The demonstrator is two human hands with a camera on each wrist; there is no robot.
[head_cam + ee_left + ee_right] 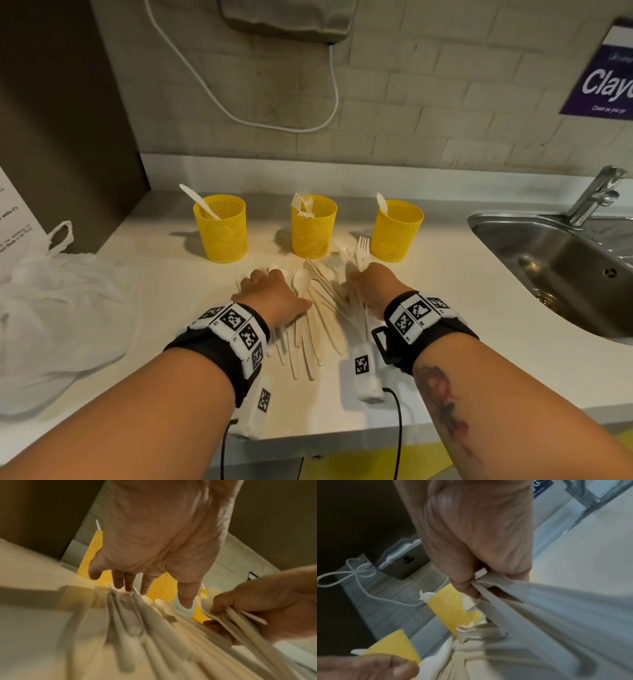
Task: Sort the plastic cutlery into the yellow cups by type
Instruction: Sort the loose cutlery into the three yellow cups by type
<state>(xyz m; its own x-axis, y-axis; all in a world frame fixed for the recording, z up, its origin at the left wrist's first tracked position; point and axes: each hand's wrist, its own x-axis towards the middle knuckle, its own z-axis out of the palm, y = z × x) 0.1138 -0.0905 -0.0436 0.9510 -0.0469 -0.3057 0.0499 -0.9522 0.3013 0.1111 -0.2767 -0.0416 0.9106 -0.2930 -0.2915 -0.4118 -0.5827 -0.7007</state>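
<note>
Smooth cream cutlery handles (322, 329) — right hand (373, 287) fingers pinching several, left hand (274, 291) fingers spread (three perforated yellow cups (314, 226) behind)

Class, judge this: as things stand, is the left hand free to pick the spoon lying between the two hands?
Probably yes. The left hand hovers open over the pile, holding nothing, and the spoon lies on top just beside it, uncovered.

A pale brick wall (394, 113) rises behind the white counter (171, 298), steel sink (548, 260) at right.
</note>
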